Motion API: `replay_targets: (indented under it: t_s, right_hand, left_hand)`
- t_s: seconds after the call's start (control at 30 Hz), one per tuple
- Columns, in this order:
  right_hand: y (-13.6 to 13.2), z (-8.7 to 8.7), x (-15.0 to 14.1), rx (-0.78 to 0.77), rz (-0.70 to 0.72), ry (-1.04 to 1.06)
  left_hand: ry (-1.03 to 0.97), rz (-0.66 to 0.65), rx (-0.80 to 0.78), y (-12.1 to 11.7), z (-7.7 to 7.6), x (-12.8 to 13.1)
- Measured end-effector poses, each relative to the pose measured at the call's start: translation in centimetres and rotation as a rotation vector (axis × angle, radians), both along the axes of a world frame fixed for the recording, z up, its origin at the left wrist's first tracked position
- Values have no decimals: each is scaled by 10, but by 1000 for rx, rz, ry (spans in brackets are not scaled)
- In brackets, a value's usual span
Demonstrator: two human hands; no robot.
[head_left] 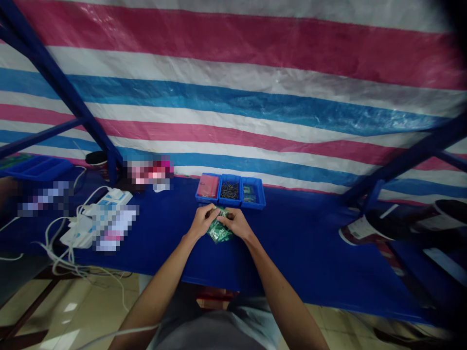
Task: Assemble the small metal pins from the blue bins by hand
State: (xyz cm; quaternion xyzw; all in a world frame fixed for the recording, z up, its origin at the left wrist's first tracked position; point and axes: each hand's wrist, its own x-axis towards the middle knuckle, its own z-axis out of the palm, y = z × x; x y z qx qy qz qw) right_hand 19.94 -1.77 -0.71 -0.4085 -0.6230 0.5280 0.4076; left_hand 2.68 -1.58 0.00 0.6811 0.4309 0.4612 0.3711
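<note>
Both of my hands meet over the blue table, just in front of a row of small bins. Between them is a green, shiny plastic bag. My left hand pinches its upper left edge with thumb and fingers. On the other side my right hand grips the upper right edge, thumb toward the left one. What the bag contains is too small to make out. Right behind the hands stand three joined blue bins: the left bin holds a pink packet, the middle one dark screws, the right one small greenish packets.
A white power strip with tangled white cables lies at the left. Dark tubs stand at the right. Blue frame posts slant up on both sides before a striped sheet. Another blue tray sits far left.
</note>
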Motion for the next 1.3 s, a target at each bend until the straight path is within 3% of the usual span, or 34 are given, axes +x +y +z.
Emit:
replay_targets:
  t_s: [0.4, 0.97, 1.3]
  right_hand:
    - [4, 3, 6, 72, -116, 7]
    - [9, -7, 3, 0, -64, 222]
    - [8, -4, 4, -27, -79, 193]
  left_hand:
    - [16, 1, 42, 1, -1, 0]
    - [135, -19, 96, 2, -5, -1]
    - [110, 5, 83, 2, -5, -2]
